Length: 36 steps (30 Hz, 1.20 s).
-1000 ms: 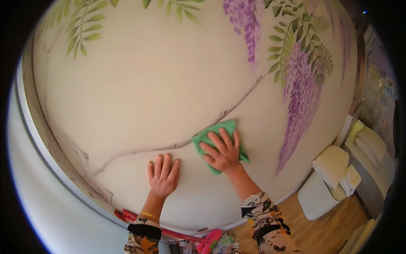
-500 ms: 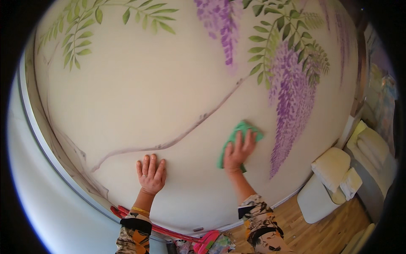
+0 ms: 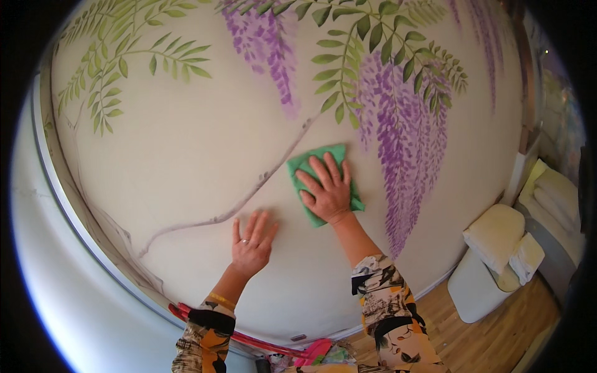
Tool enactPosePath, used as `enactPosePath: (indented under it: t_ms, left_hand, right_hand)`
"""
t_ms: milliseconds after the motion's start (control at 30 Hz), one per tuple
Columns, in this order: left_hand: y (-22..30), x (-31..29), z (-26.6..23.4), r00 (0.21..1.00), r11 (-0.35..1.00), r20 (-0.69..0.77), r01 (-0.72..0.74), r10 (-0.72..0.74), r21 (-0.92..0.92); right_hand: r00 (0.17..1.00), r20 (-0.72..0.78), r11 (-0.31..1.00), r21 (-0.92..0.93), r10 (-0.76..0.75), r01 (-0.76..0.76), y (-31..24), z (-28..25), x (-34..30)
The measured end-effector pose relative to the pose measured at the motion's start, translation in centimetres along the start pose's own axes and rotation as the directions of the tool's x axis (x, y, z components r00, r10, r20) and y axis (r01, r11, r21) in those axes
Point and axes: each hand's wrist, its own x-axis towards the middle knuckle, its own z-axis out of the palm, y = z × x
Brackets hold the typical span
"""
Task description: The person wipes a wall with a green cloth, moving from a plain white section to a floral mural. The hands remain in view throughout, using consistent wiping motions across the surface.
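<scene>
A pale wall (image 3: 168, 149) painted with a mural fills most of the view. My right hand (image 3: 328, 191) presses a green cloth (image 3: 317, 155) against it, fingers spread over the fabric, just left of a long purple painted blossom cluster (image 3: 407, 155). Lower and to the left, my left hand (image 3: 252, 247) rests near the painted branch (image 3: 249, 196). Its fingers are stretched out and slightly apart, and it holds nothing; a ring shows on one finger.
A white bin-like container (image 3: 476, 289) with a cream cushion (image 3: 495, 230) on top stands at the right, on a wooden floor (image 3: 491, 339). Red poles (image 3: 264, 343) and a pink item (image 3: 316, 350) lie along the wall's base. A pale panel (image 3: 68, 261) borders the wall at left.
My right hand has moved up and left with the green cloth, which now lies flatter under it. My left hand has shifted right. The view has turned somewhat, so the mural appears further left.
</scene>
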Motion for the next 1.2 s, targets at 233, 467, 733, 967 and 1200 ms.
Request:
enactPosePath:
  t_ms: [233,467,733,967,1200]
  left_hand:
    - [3.8,5.9,3.8,0.997,0.999,-0.069,-0.013,0.016,0.033]
    - [4.6,5.6,5.9,0.996,0.987,-0.092,0.019,-0.005,0.157]
    - [5.0,5.7,6.1,0.995,0.987,-0.095,0.053,-0.038,0.152]
    - [4.7,5.5,5.8,0.996,0.982,-0.082,0.040,-0.025,0.187]
    - [4.7,5.8,6.4,0.991,0.980,-0.129,-0.016,0.042,0.197]
  right_hand:
    - [0.992,-0.057,0.987,-0.112,0.109,-0.114,5.5,-1.7,-2.5]
    - [0.941,-0.112,0.919,-0.204,0.319,-0.336,8.2,-2.8,-10.2]
    - [0.955,-0.013,0.952,-0.086,0.295,-0.295,2.1,-1.8,-15.5]
    - [0.988,0.061,0.990,0.002,0.142,-0.143,6.2,-2.8,-4.1]
    - [0.944,-0.085,0.936,-0.128,0.320,-0.329,8.2,-2.6,-6.5]
